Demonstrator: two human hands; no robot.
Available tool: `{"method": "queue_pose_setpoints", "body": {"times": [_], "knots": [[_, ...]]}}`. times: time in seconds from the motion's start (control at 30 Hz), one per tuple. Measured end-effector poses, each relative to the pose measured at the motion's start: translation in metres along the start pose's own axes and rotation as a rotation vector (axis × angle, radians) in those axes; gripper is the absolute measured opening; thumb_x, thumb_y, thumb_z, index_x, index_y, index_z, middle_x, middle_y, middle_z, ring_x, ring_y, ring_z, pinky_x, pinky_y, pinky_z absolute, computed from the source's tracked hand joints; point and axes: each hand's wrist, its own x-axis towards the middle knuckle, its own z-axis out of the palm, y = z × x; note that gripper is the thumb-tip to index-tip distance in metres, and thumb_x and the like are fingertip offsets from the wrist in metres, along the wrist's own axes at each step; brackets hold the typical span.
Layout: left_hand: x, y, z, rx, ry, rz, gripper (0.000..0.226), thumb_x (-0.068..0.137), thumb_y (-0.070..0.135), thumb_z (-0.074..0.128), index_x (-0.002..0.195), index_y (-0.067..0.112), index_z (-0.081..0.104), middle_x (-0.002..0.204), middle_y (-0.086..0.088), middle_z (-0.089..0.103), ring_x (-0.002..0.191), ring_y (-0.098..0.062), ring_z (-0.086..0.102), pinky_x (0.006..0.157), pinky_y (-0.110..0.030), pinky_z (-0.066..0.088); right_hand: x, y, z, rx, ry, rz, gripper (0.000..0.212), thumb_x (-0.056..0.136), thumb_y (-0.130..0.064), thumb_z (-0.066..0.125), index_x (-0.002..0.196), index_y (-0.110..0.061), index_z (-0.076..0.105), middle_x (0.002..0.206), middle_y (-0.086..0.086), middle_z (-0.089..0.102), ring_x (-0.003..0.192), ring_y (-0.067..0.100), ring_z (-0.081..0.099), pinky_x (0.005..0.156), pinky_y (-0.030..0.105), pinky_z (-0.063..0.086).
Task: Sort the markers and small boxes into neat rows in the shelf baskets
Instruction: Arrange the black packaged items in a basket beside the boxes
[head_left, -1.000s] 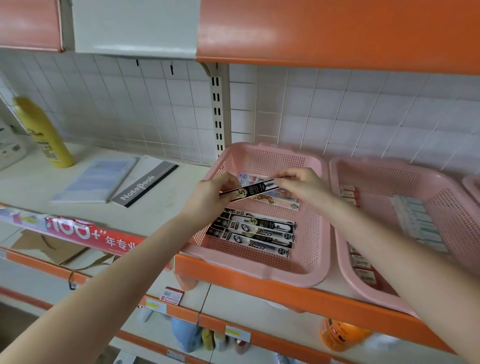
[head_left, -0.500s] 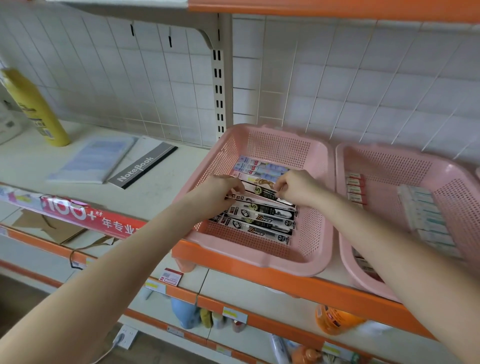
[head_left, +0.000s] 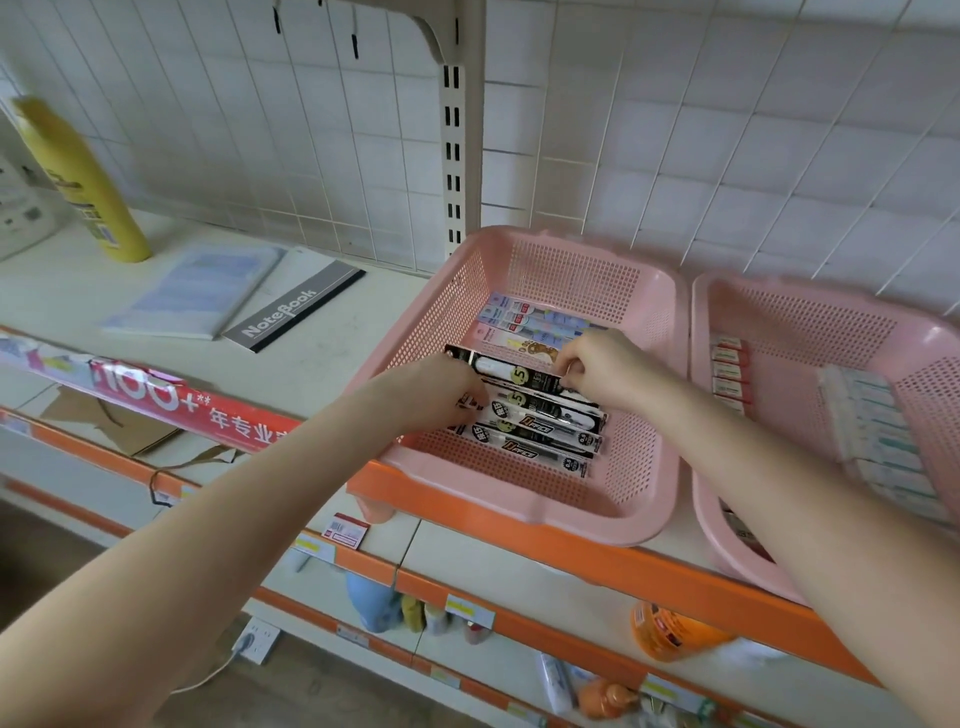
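A pink mesh basket (head_left: 566, 249) on the shelf holds a row of long black-and-white marker packs (head_left: 540, 431) at the front and pale packs (head_left: 524, 317) at the back. My left hand (head_left: 441, 392) and my right hand (head_left: 597, 366) both pinch the ends of one black marker pack (head_left: 511, 371), which lies low in the basket just behind the black row. A second pink basket (head_left: 810, 312) to the right holds small red-and-white boxes (head_left: 730, 371) along its left side and a column of pale boxes (head_left: 872, 431).
A notebook (head_left: 296, 312) and a pale booklet (head_left: 197, 291) lie on the shelf to the left. A yellow bottle (head_left: 78, 176) stands at the far left. A wire grid backs the shelf. Bottles sit on the lower shelf.
Both hands brought the black marker pack down from above the basket into it, behind the black row. The camera moved closer and tilted down.
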Motion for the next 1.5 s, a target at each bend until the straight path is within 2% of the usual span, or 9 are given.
{"method": "queue_pose_setpoints", "body": {"times": [0.13,0.27,0.67,0.83,1.03,1.17,1.3,1.4,1.5], "knots": [[0.001,-0.003,0.004,0.046,-0.028,0.028,0.038,0.093,0.024,0.055,0.131,0.024,0.053,0.129,0.001,0.052,0.118,-0.018,0.050,0.101,-0.039,0.041,0.004,0.002,0.004,-0.059,-0.091,0.022,0.018,0.087,-0.012,0.060,0.098,-0.022,0.071,0.094,-0.005,0.064,0.084,0.011,0.055,0.080,0.025,0.047],[0.002,-0.003,0.004,0.016,-0.008,0.030,0.031,0.092,0.020,0.057,0.123,0.022,0.058,0.121,0.001,0.053,0.112,-0.016,0.051,0.095,-0.029,0.042,0.003,0.000,0.002,-0.051,-0.099,0.047,0.022,0.085,-0.011,0.058,0.084,-0.031,0.067,0.088,-0.007,0.062,0.084,0.014,0.059,0.082,0.035,0.053],[0.005,-0.003,0.005,-0.012,-0.029,0.020,0.030,0.093,0.022,0.057,0.123,0.020,0.059,0.111,0.001,0.062,0.101,-0.016,0.058,0.089,-0.028,0.046,0.003,0.001,0.002,-0.050,-0.024,0.103,0.023,0.087,-0.008,0.056,0.094,-0.024,0.069,0.107,-0.002,0.063,0.095,0.020,0.060,0.086,0.044,0.052],[0.006,-0.002,0.006,-0.012,-0.057,0.008,0.031,0.088,0.024,0.064,0.118,0.018,0.059,0.110,0.000,0.058,0.102,-0.017,0.055,0.090,-0.031,0.045,0.003,0.001,0.003,-0.062,-0.123,0.089,0.025,0.086,-0.009,0.055,0.082,-0.033,0.062,0.097,-0.008,0.060,0.092,0.017,0.060,0.085,0.040,0.052],[0.002,-0.001,0.002,-0.054,0.005,0.022,0.017,0.089,0.029,0.062,0.105,0.028,0.068,0.107,0.009,0.062,0.098,-0.012,0.059,0.089,-0.033,0.049,0.000,-0.003,-0.001,-0.049,-0.181,0.053,0.024,0.087,-0.006,0.053,0.097,-0.024,0.067,0.089,-0.008,0.055,0.085,0.013,0.054,0.076,0.026,0.045],[-0.001,0.001,-0.003,-0.083,0.170,0.044,0.010,0.088,0.024,0.061,0.095,0.026,0.068,0.098,0.010,0.066,0.089,-0.010,0.062,0.082,-0.036,0.053,0.001,-0.003,-0.002,-0.028,-0.041,0.107,0.026,0.086,-0.008,0.052,0.098,-0.027,0.065,0.105,-0.003,0.061,0.093,0.019,0.057,0.082,0.036,0.051],[-0.005,0.001,-0.006,-0.179,0.310,0.096,0.006,0.086,0.018,0.061,0.090,0.017,0.065,0.081,0.002,0.070,0.072,-0.014,0.065,0.072,-0.034,0.053,0.000,-0.002,-0.004,-0.007,0.170,0.141,0.024,0.087,-0.006,0.051,0.099,-0.020,0.067,0.104,0.002,0.066,0.090,0.023,0.058,0.075,0.031,0.047],[-0.008,-0.001,-0.014,-0.198,0.280,0.110,0.002,0.087,0.013,0.058,0.089,0.013,0.058,0.071,0.003,0.063,0.060,-0.006,0.058,0.064,-0.025,0.048,-0.001,-0.001,-0.003,0.015,0.225,0.171,0.024,0.085,-0.003,0.051,0.097,-0.015,0.069,0.103,0.009,0.067,0.092,0.029,0.062,0.075,0.034,0.051],[-0.007,0.001,-0.028,-0.146,0.188,0.129,0.006,0.089,0.011,0.056,0.087,0.014,0.051,0.072,0.002,0.060,0.062,-0.009,0.057,0.066,-0.024,0.046,-0.005,-0.001,-0.004,-0.040,0.190,0.152,0.035,0.083,0.007,0.048,0.106,-0.009,0.069,0.109,0.009,0.065,0.085,0.031,0.063,0.060,0.029,0.044]]}}
